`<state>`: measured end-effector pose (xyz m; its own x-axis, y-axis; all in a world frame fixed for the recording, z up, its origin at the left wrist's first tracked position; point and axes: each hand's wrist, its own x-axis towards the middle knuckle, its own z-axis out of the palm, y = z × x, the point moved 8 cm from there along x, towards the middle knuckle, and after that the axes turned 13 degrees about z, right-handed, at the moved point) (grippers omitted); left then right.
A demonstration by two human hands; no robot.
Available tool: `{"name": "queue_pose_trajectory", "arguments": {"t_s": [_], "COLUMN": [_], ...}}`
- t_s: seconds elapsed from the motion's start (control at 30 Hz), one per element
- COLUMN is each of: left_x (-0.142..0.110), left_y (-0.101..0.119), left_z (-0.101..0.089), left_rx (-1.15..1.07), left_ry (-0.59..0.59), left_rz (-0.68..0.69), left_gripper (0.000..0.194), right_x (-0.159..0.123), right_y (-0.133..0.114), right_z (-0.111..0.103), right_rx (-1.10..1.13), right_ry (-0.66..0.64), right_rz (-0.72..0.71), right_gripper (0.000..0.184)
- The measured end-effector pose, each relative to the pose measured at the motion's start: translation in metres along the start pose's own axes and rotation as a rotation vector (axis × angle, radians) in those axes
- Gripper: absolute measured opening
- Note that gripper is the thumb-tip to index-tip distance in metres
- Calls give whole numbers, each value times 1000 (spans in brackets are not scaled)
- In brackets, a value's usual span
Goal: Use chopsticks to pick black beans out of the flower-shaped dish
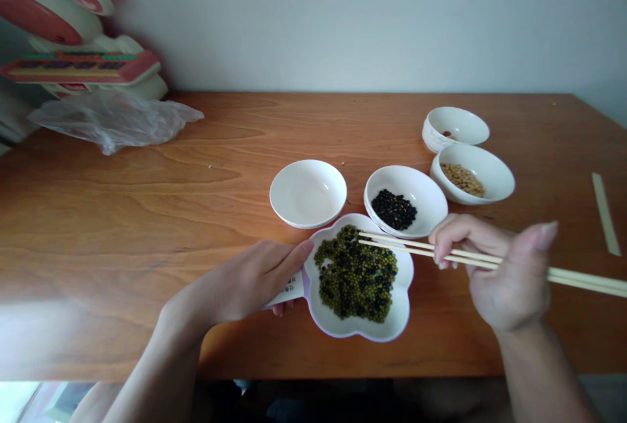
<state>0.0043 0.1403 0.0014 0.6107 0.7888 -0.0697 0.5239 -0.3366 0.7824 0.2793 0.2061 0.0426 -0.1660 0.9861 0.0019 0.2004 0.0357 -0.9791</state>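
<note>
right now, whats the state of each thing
dish: holds green and black beans
chopsticks: tips apart, over dish
left hand: gripping the dish handle
right hand: holding the chopsticks
left bowl: upright
middle bowl: partly full, black beans
front right bowl: partly full, tan beans
back bowl: upright, reddish bits inside
plastic bag: crumpled
pale strip: flat

Single head-worn view. Looks forward and steeply down from just above near edge of brown wooden table [235,188]; whole depth covered, back to plain pale wall [313,25].
</note>
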Motion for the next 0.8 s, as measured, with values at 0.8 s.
{"name": "queue_pose_trajectory", "arguments": {"t_s": [0.8], "left_x": [-8], "left_y": [0], "left_z": [9], "left_rx": [443], "left_ry": [-103], "left_rz": [152], "left_gripper": [54], "right_x": [0], "right_y": [-4], "right_z": [11], "right_rx": [-39], "right_ry": [-62], "right_rz": [-63], "right_gripper": [82]}}
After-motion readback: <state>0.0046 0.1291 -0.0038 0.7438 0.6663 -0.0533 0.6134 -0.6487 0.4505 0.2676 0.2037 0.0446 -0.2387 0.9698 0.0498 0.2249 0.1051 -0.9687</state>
